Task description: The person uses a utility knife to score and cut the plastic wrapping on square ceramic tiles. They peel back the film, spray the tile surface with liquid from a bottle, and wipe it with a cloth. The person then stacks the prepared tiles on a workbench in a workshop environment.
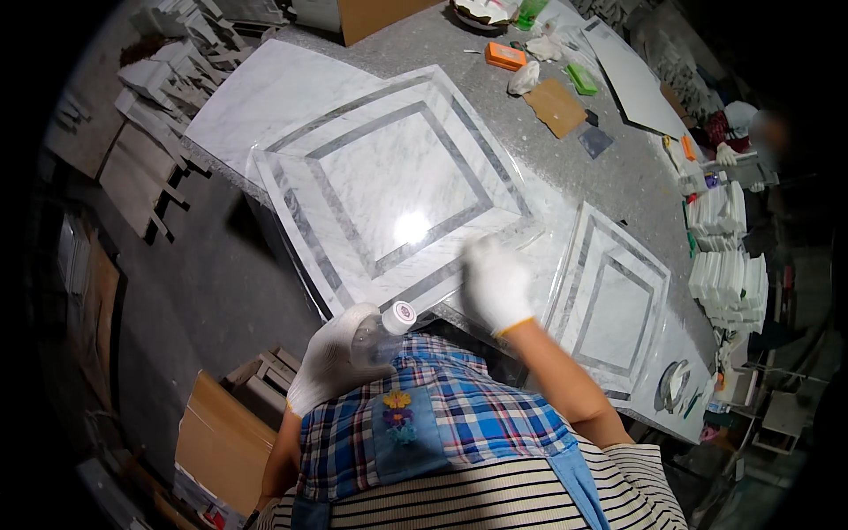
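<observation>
My left hand (329, 360), in a white knit glove, is closed around a clear plastic bottle (380, 337) with a white cap, close to my apron. My right hand (496, 284), gloved the same way, is at the near right edge of a marble panel (389, 181). Motion blurs its fingers, so I cannot tell their pose or whether they hold anything. The panel is white with grey inlaid bands forming nested frames, and one side is curved. Light glares off its polished face.
A second banded marble panel (618, 309) lies to the right on the grey table (442, 40). Farther back are an orange box (505, 56), a green box (581, 79) and brown sandpaper-like sheet (555, 108). Another person (738, 132) works at the far right, beside stacked white slabs (729, 283).
</observation>
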A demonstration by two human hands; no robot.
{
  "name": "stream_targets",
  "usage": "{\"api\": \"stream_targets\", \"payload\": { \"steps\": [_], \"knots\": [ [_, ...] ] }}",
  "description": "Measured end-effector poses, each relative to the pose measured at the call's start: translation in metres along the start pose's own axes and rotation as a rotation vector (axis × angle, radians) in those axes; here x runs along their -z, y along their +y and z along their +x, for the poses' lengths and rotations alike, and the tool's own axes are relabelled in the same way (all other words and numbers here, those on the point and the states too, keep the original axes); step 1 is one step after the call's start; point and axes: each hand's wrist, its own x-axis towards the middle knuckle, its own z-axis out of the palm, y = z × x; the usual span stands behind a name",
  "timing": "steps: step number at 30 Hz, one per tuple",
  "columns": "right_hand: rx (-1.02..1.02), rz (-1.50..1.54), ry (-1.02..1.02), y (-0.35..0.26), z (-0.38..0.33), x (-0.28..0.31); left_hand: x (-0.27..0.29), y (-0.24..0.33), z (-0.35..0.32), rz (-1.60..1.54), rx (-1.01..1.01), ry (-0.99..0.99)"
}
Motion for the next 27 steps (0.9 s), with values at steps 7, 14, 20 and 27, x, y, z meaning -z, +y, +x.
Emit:
{"api": "stream_targets", "payload": {
  "steps": [7,14,20,27],
  "knots": [
    [0.006,0.133,0.109,0.035,0.002,-0.007,0.001,0.0,0.002,0.07,-0.12,0.084],
    [-0.104,0.007,0.248,0.052,0.079,-0.024,0.0,-0.01,0.003,0.029,-0.071,0.037],
    [0.337,0.149,0.12,-0.034,0.058,-0.004,0.001,-0.008,0.004,0.021,-0.044,0.108],
    [-0.047,0.011,0.316,0.063,0.191,0.0,0.005,-0.025,-0.02,-0.065,0.044,0.111]
  ]
}}
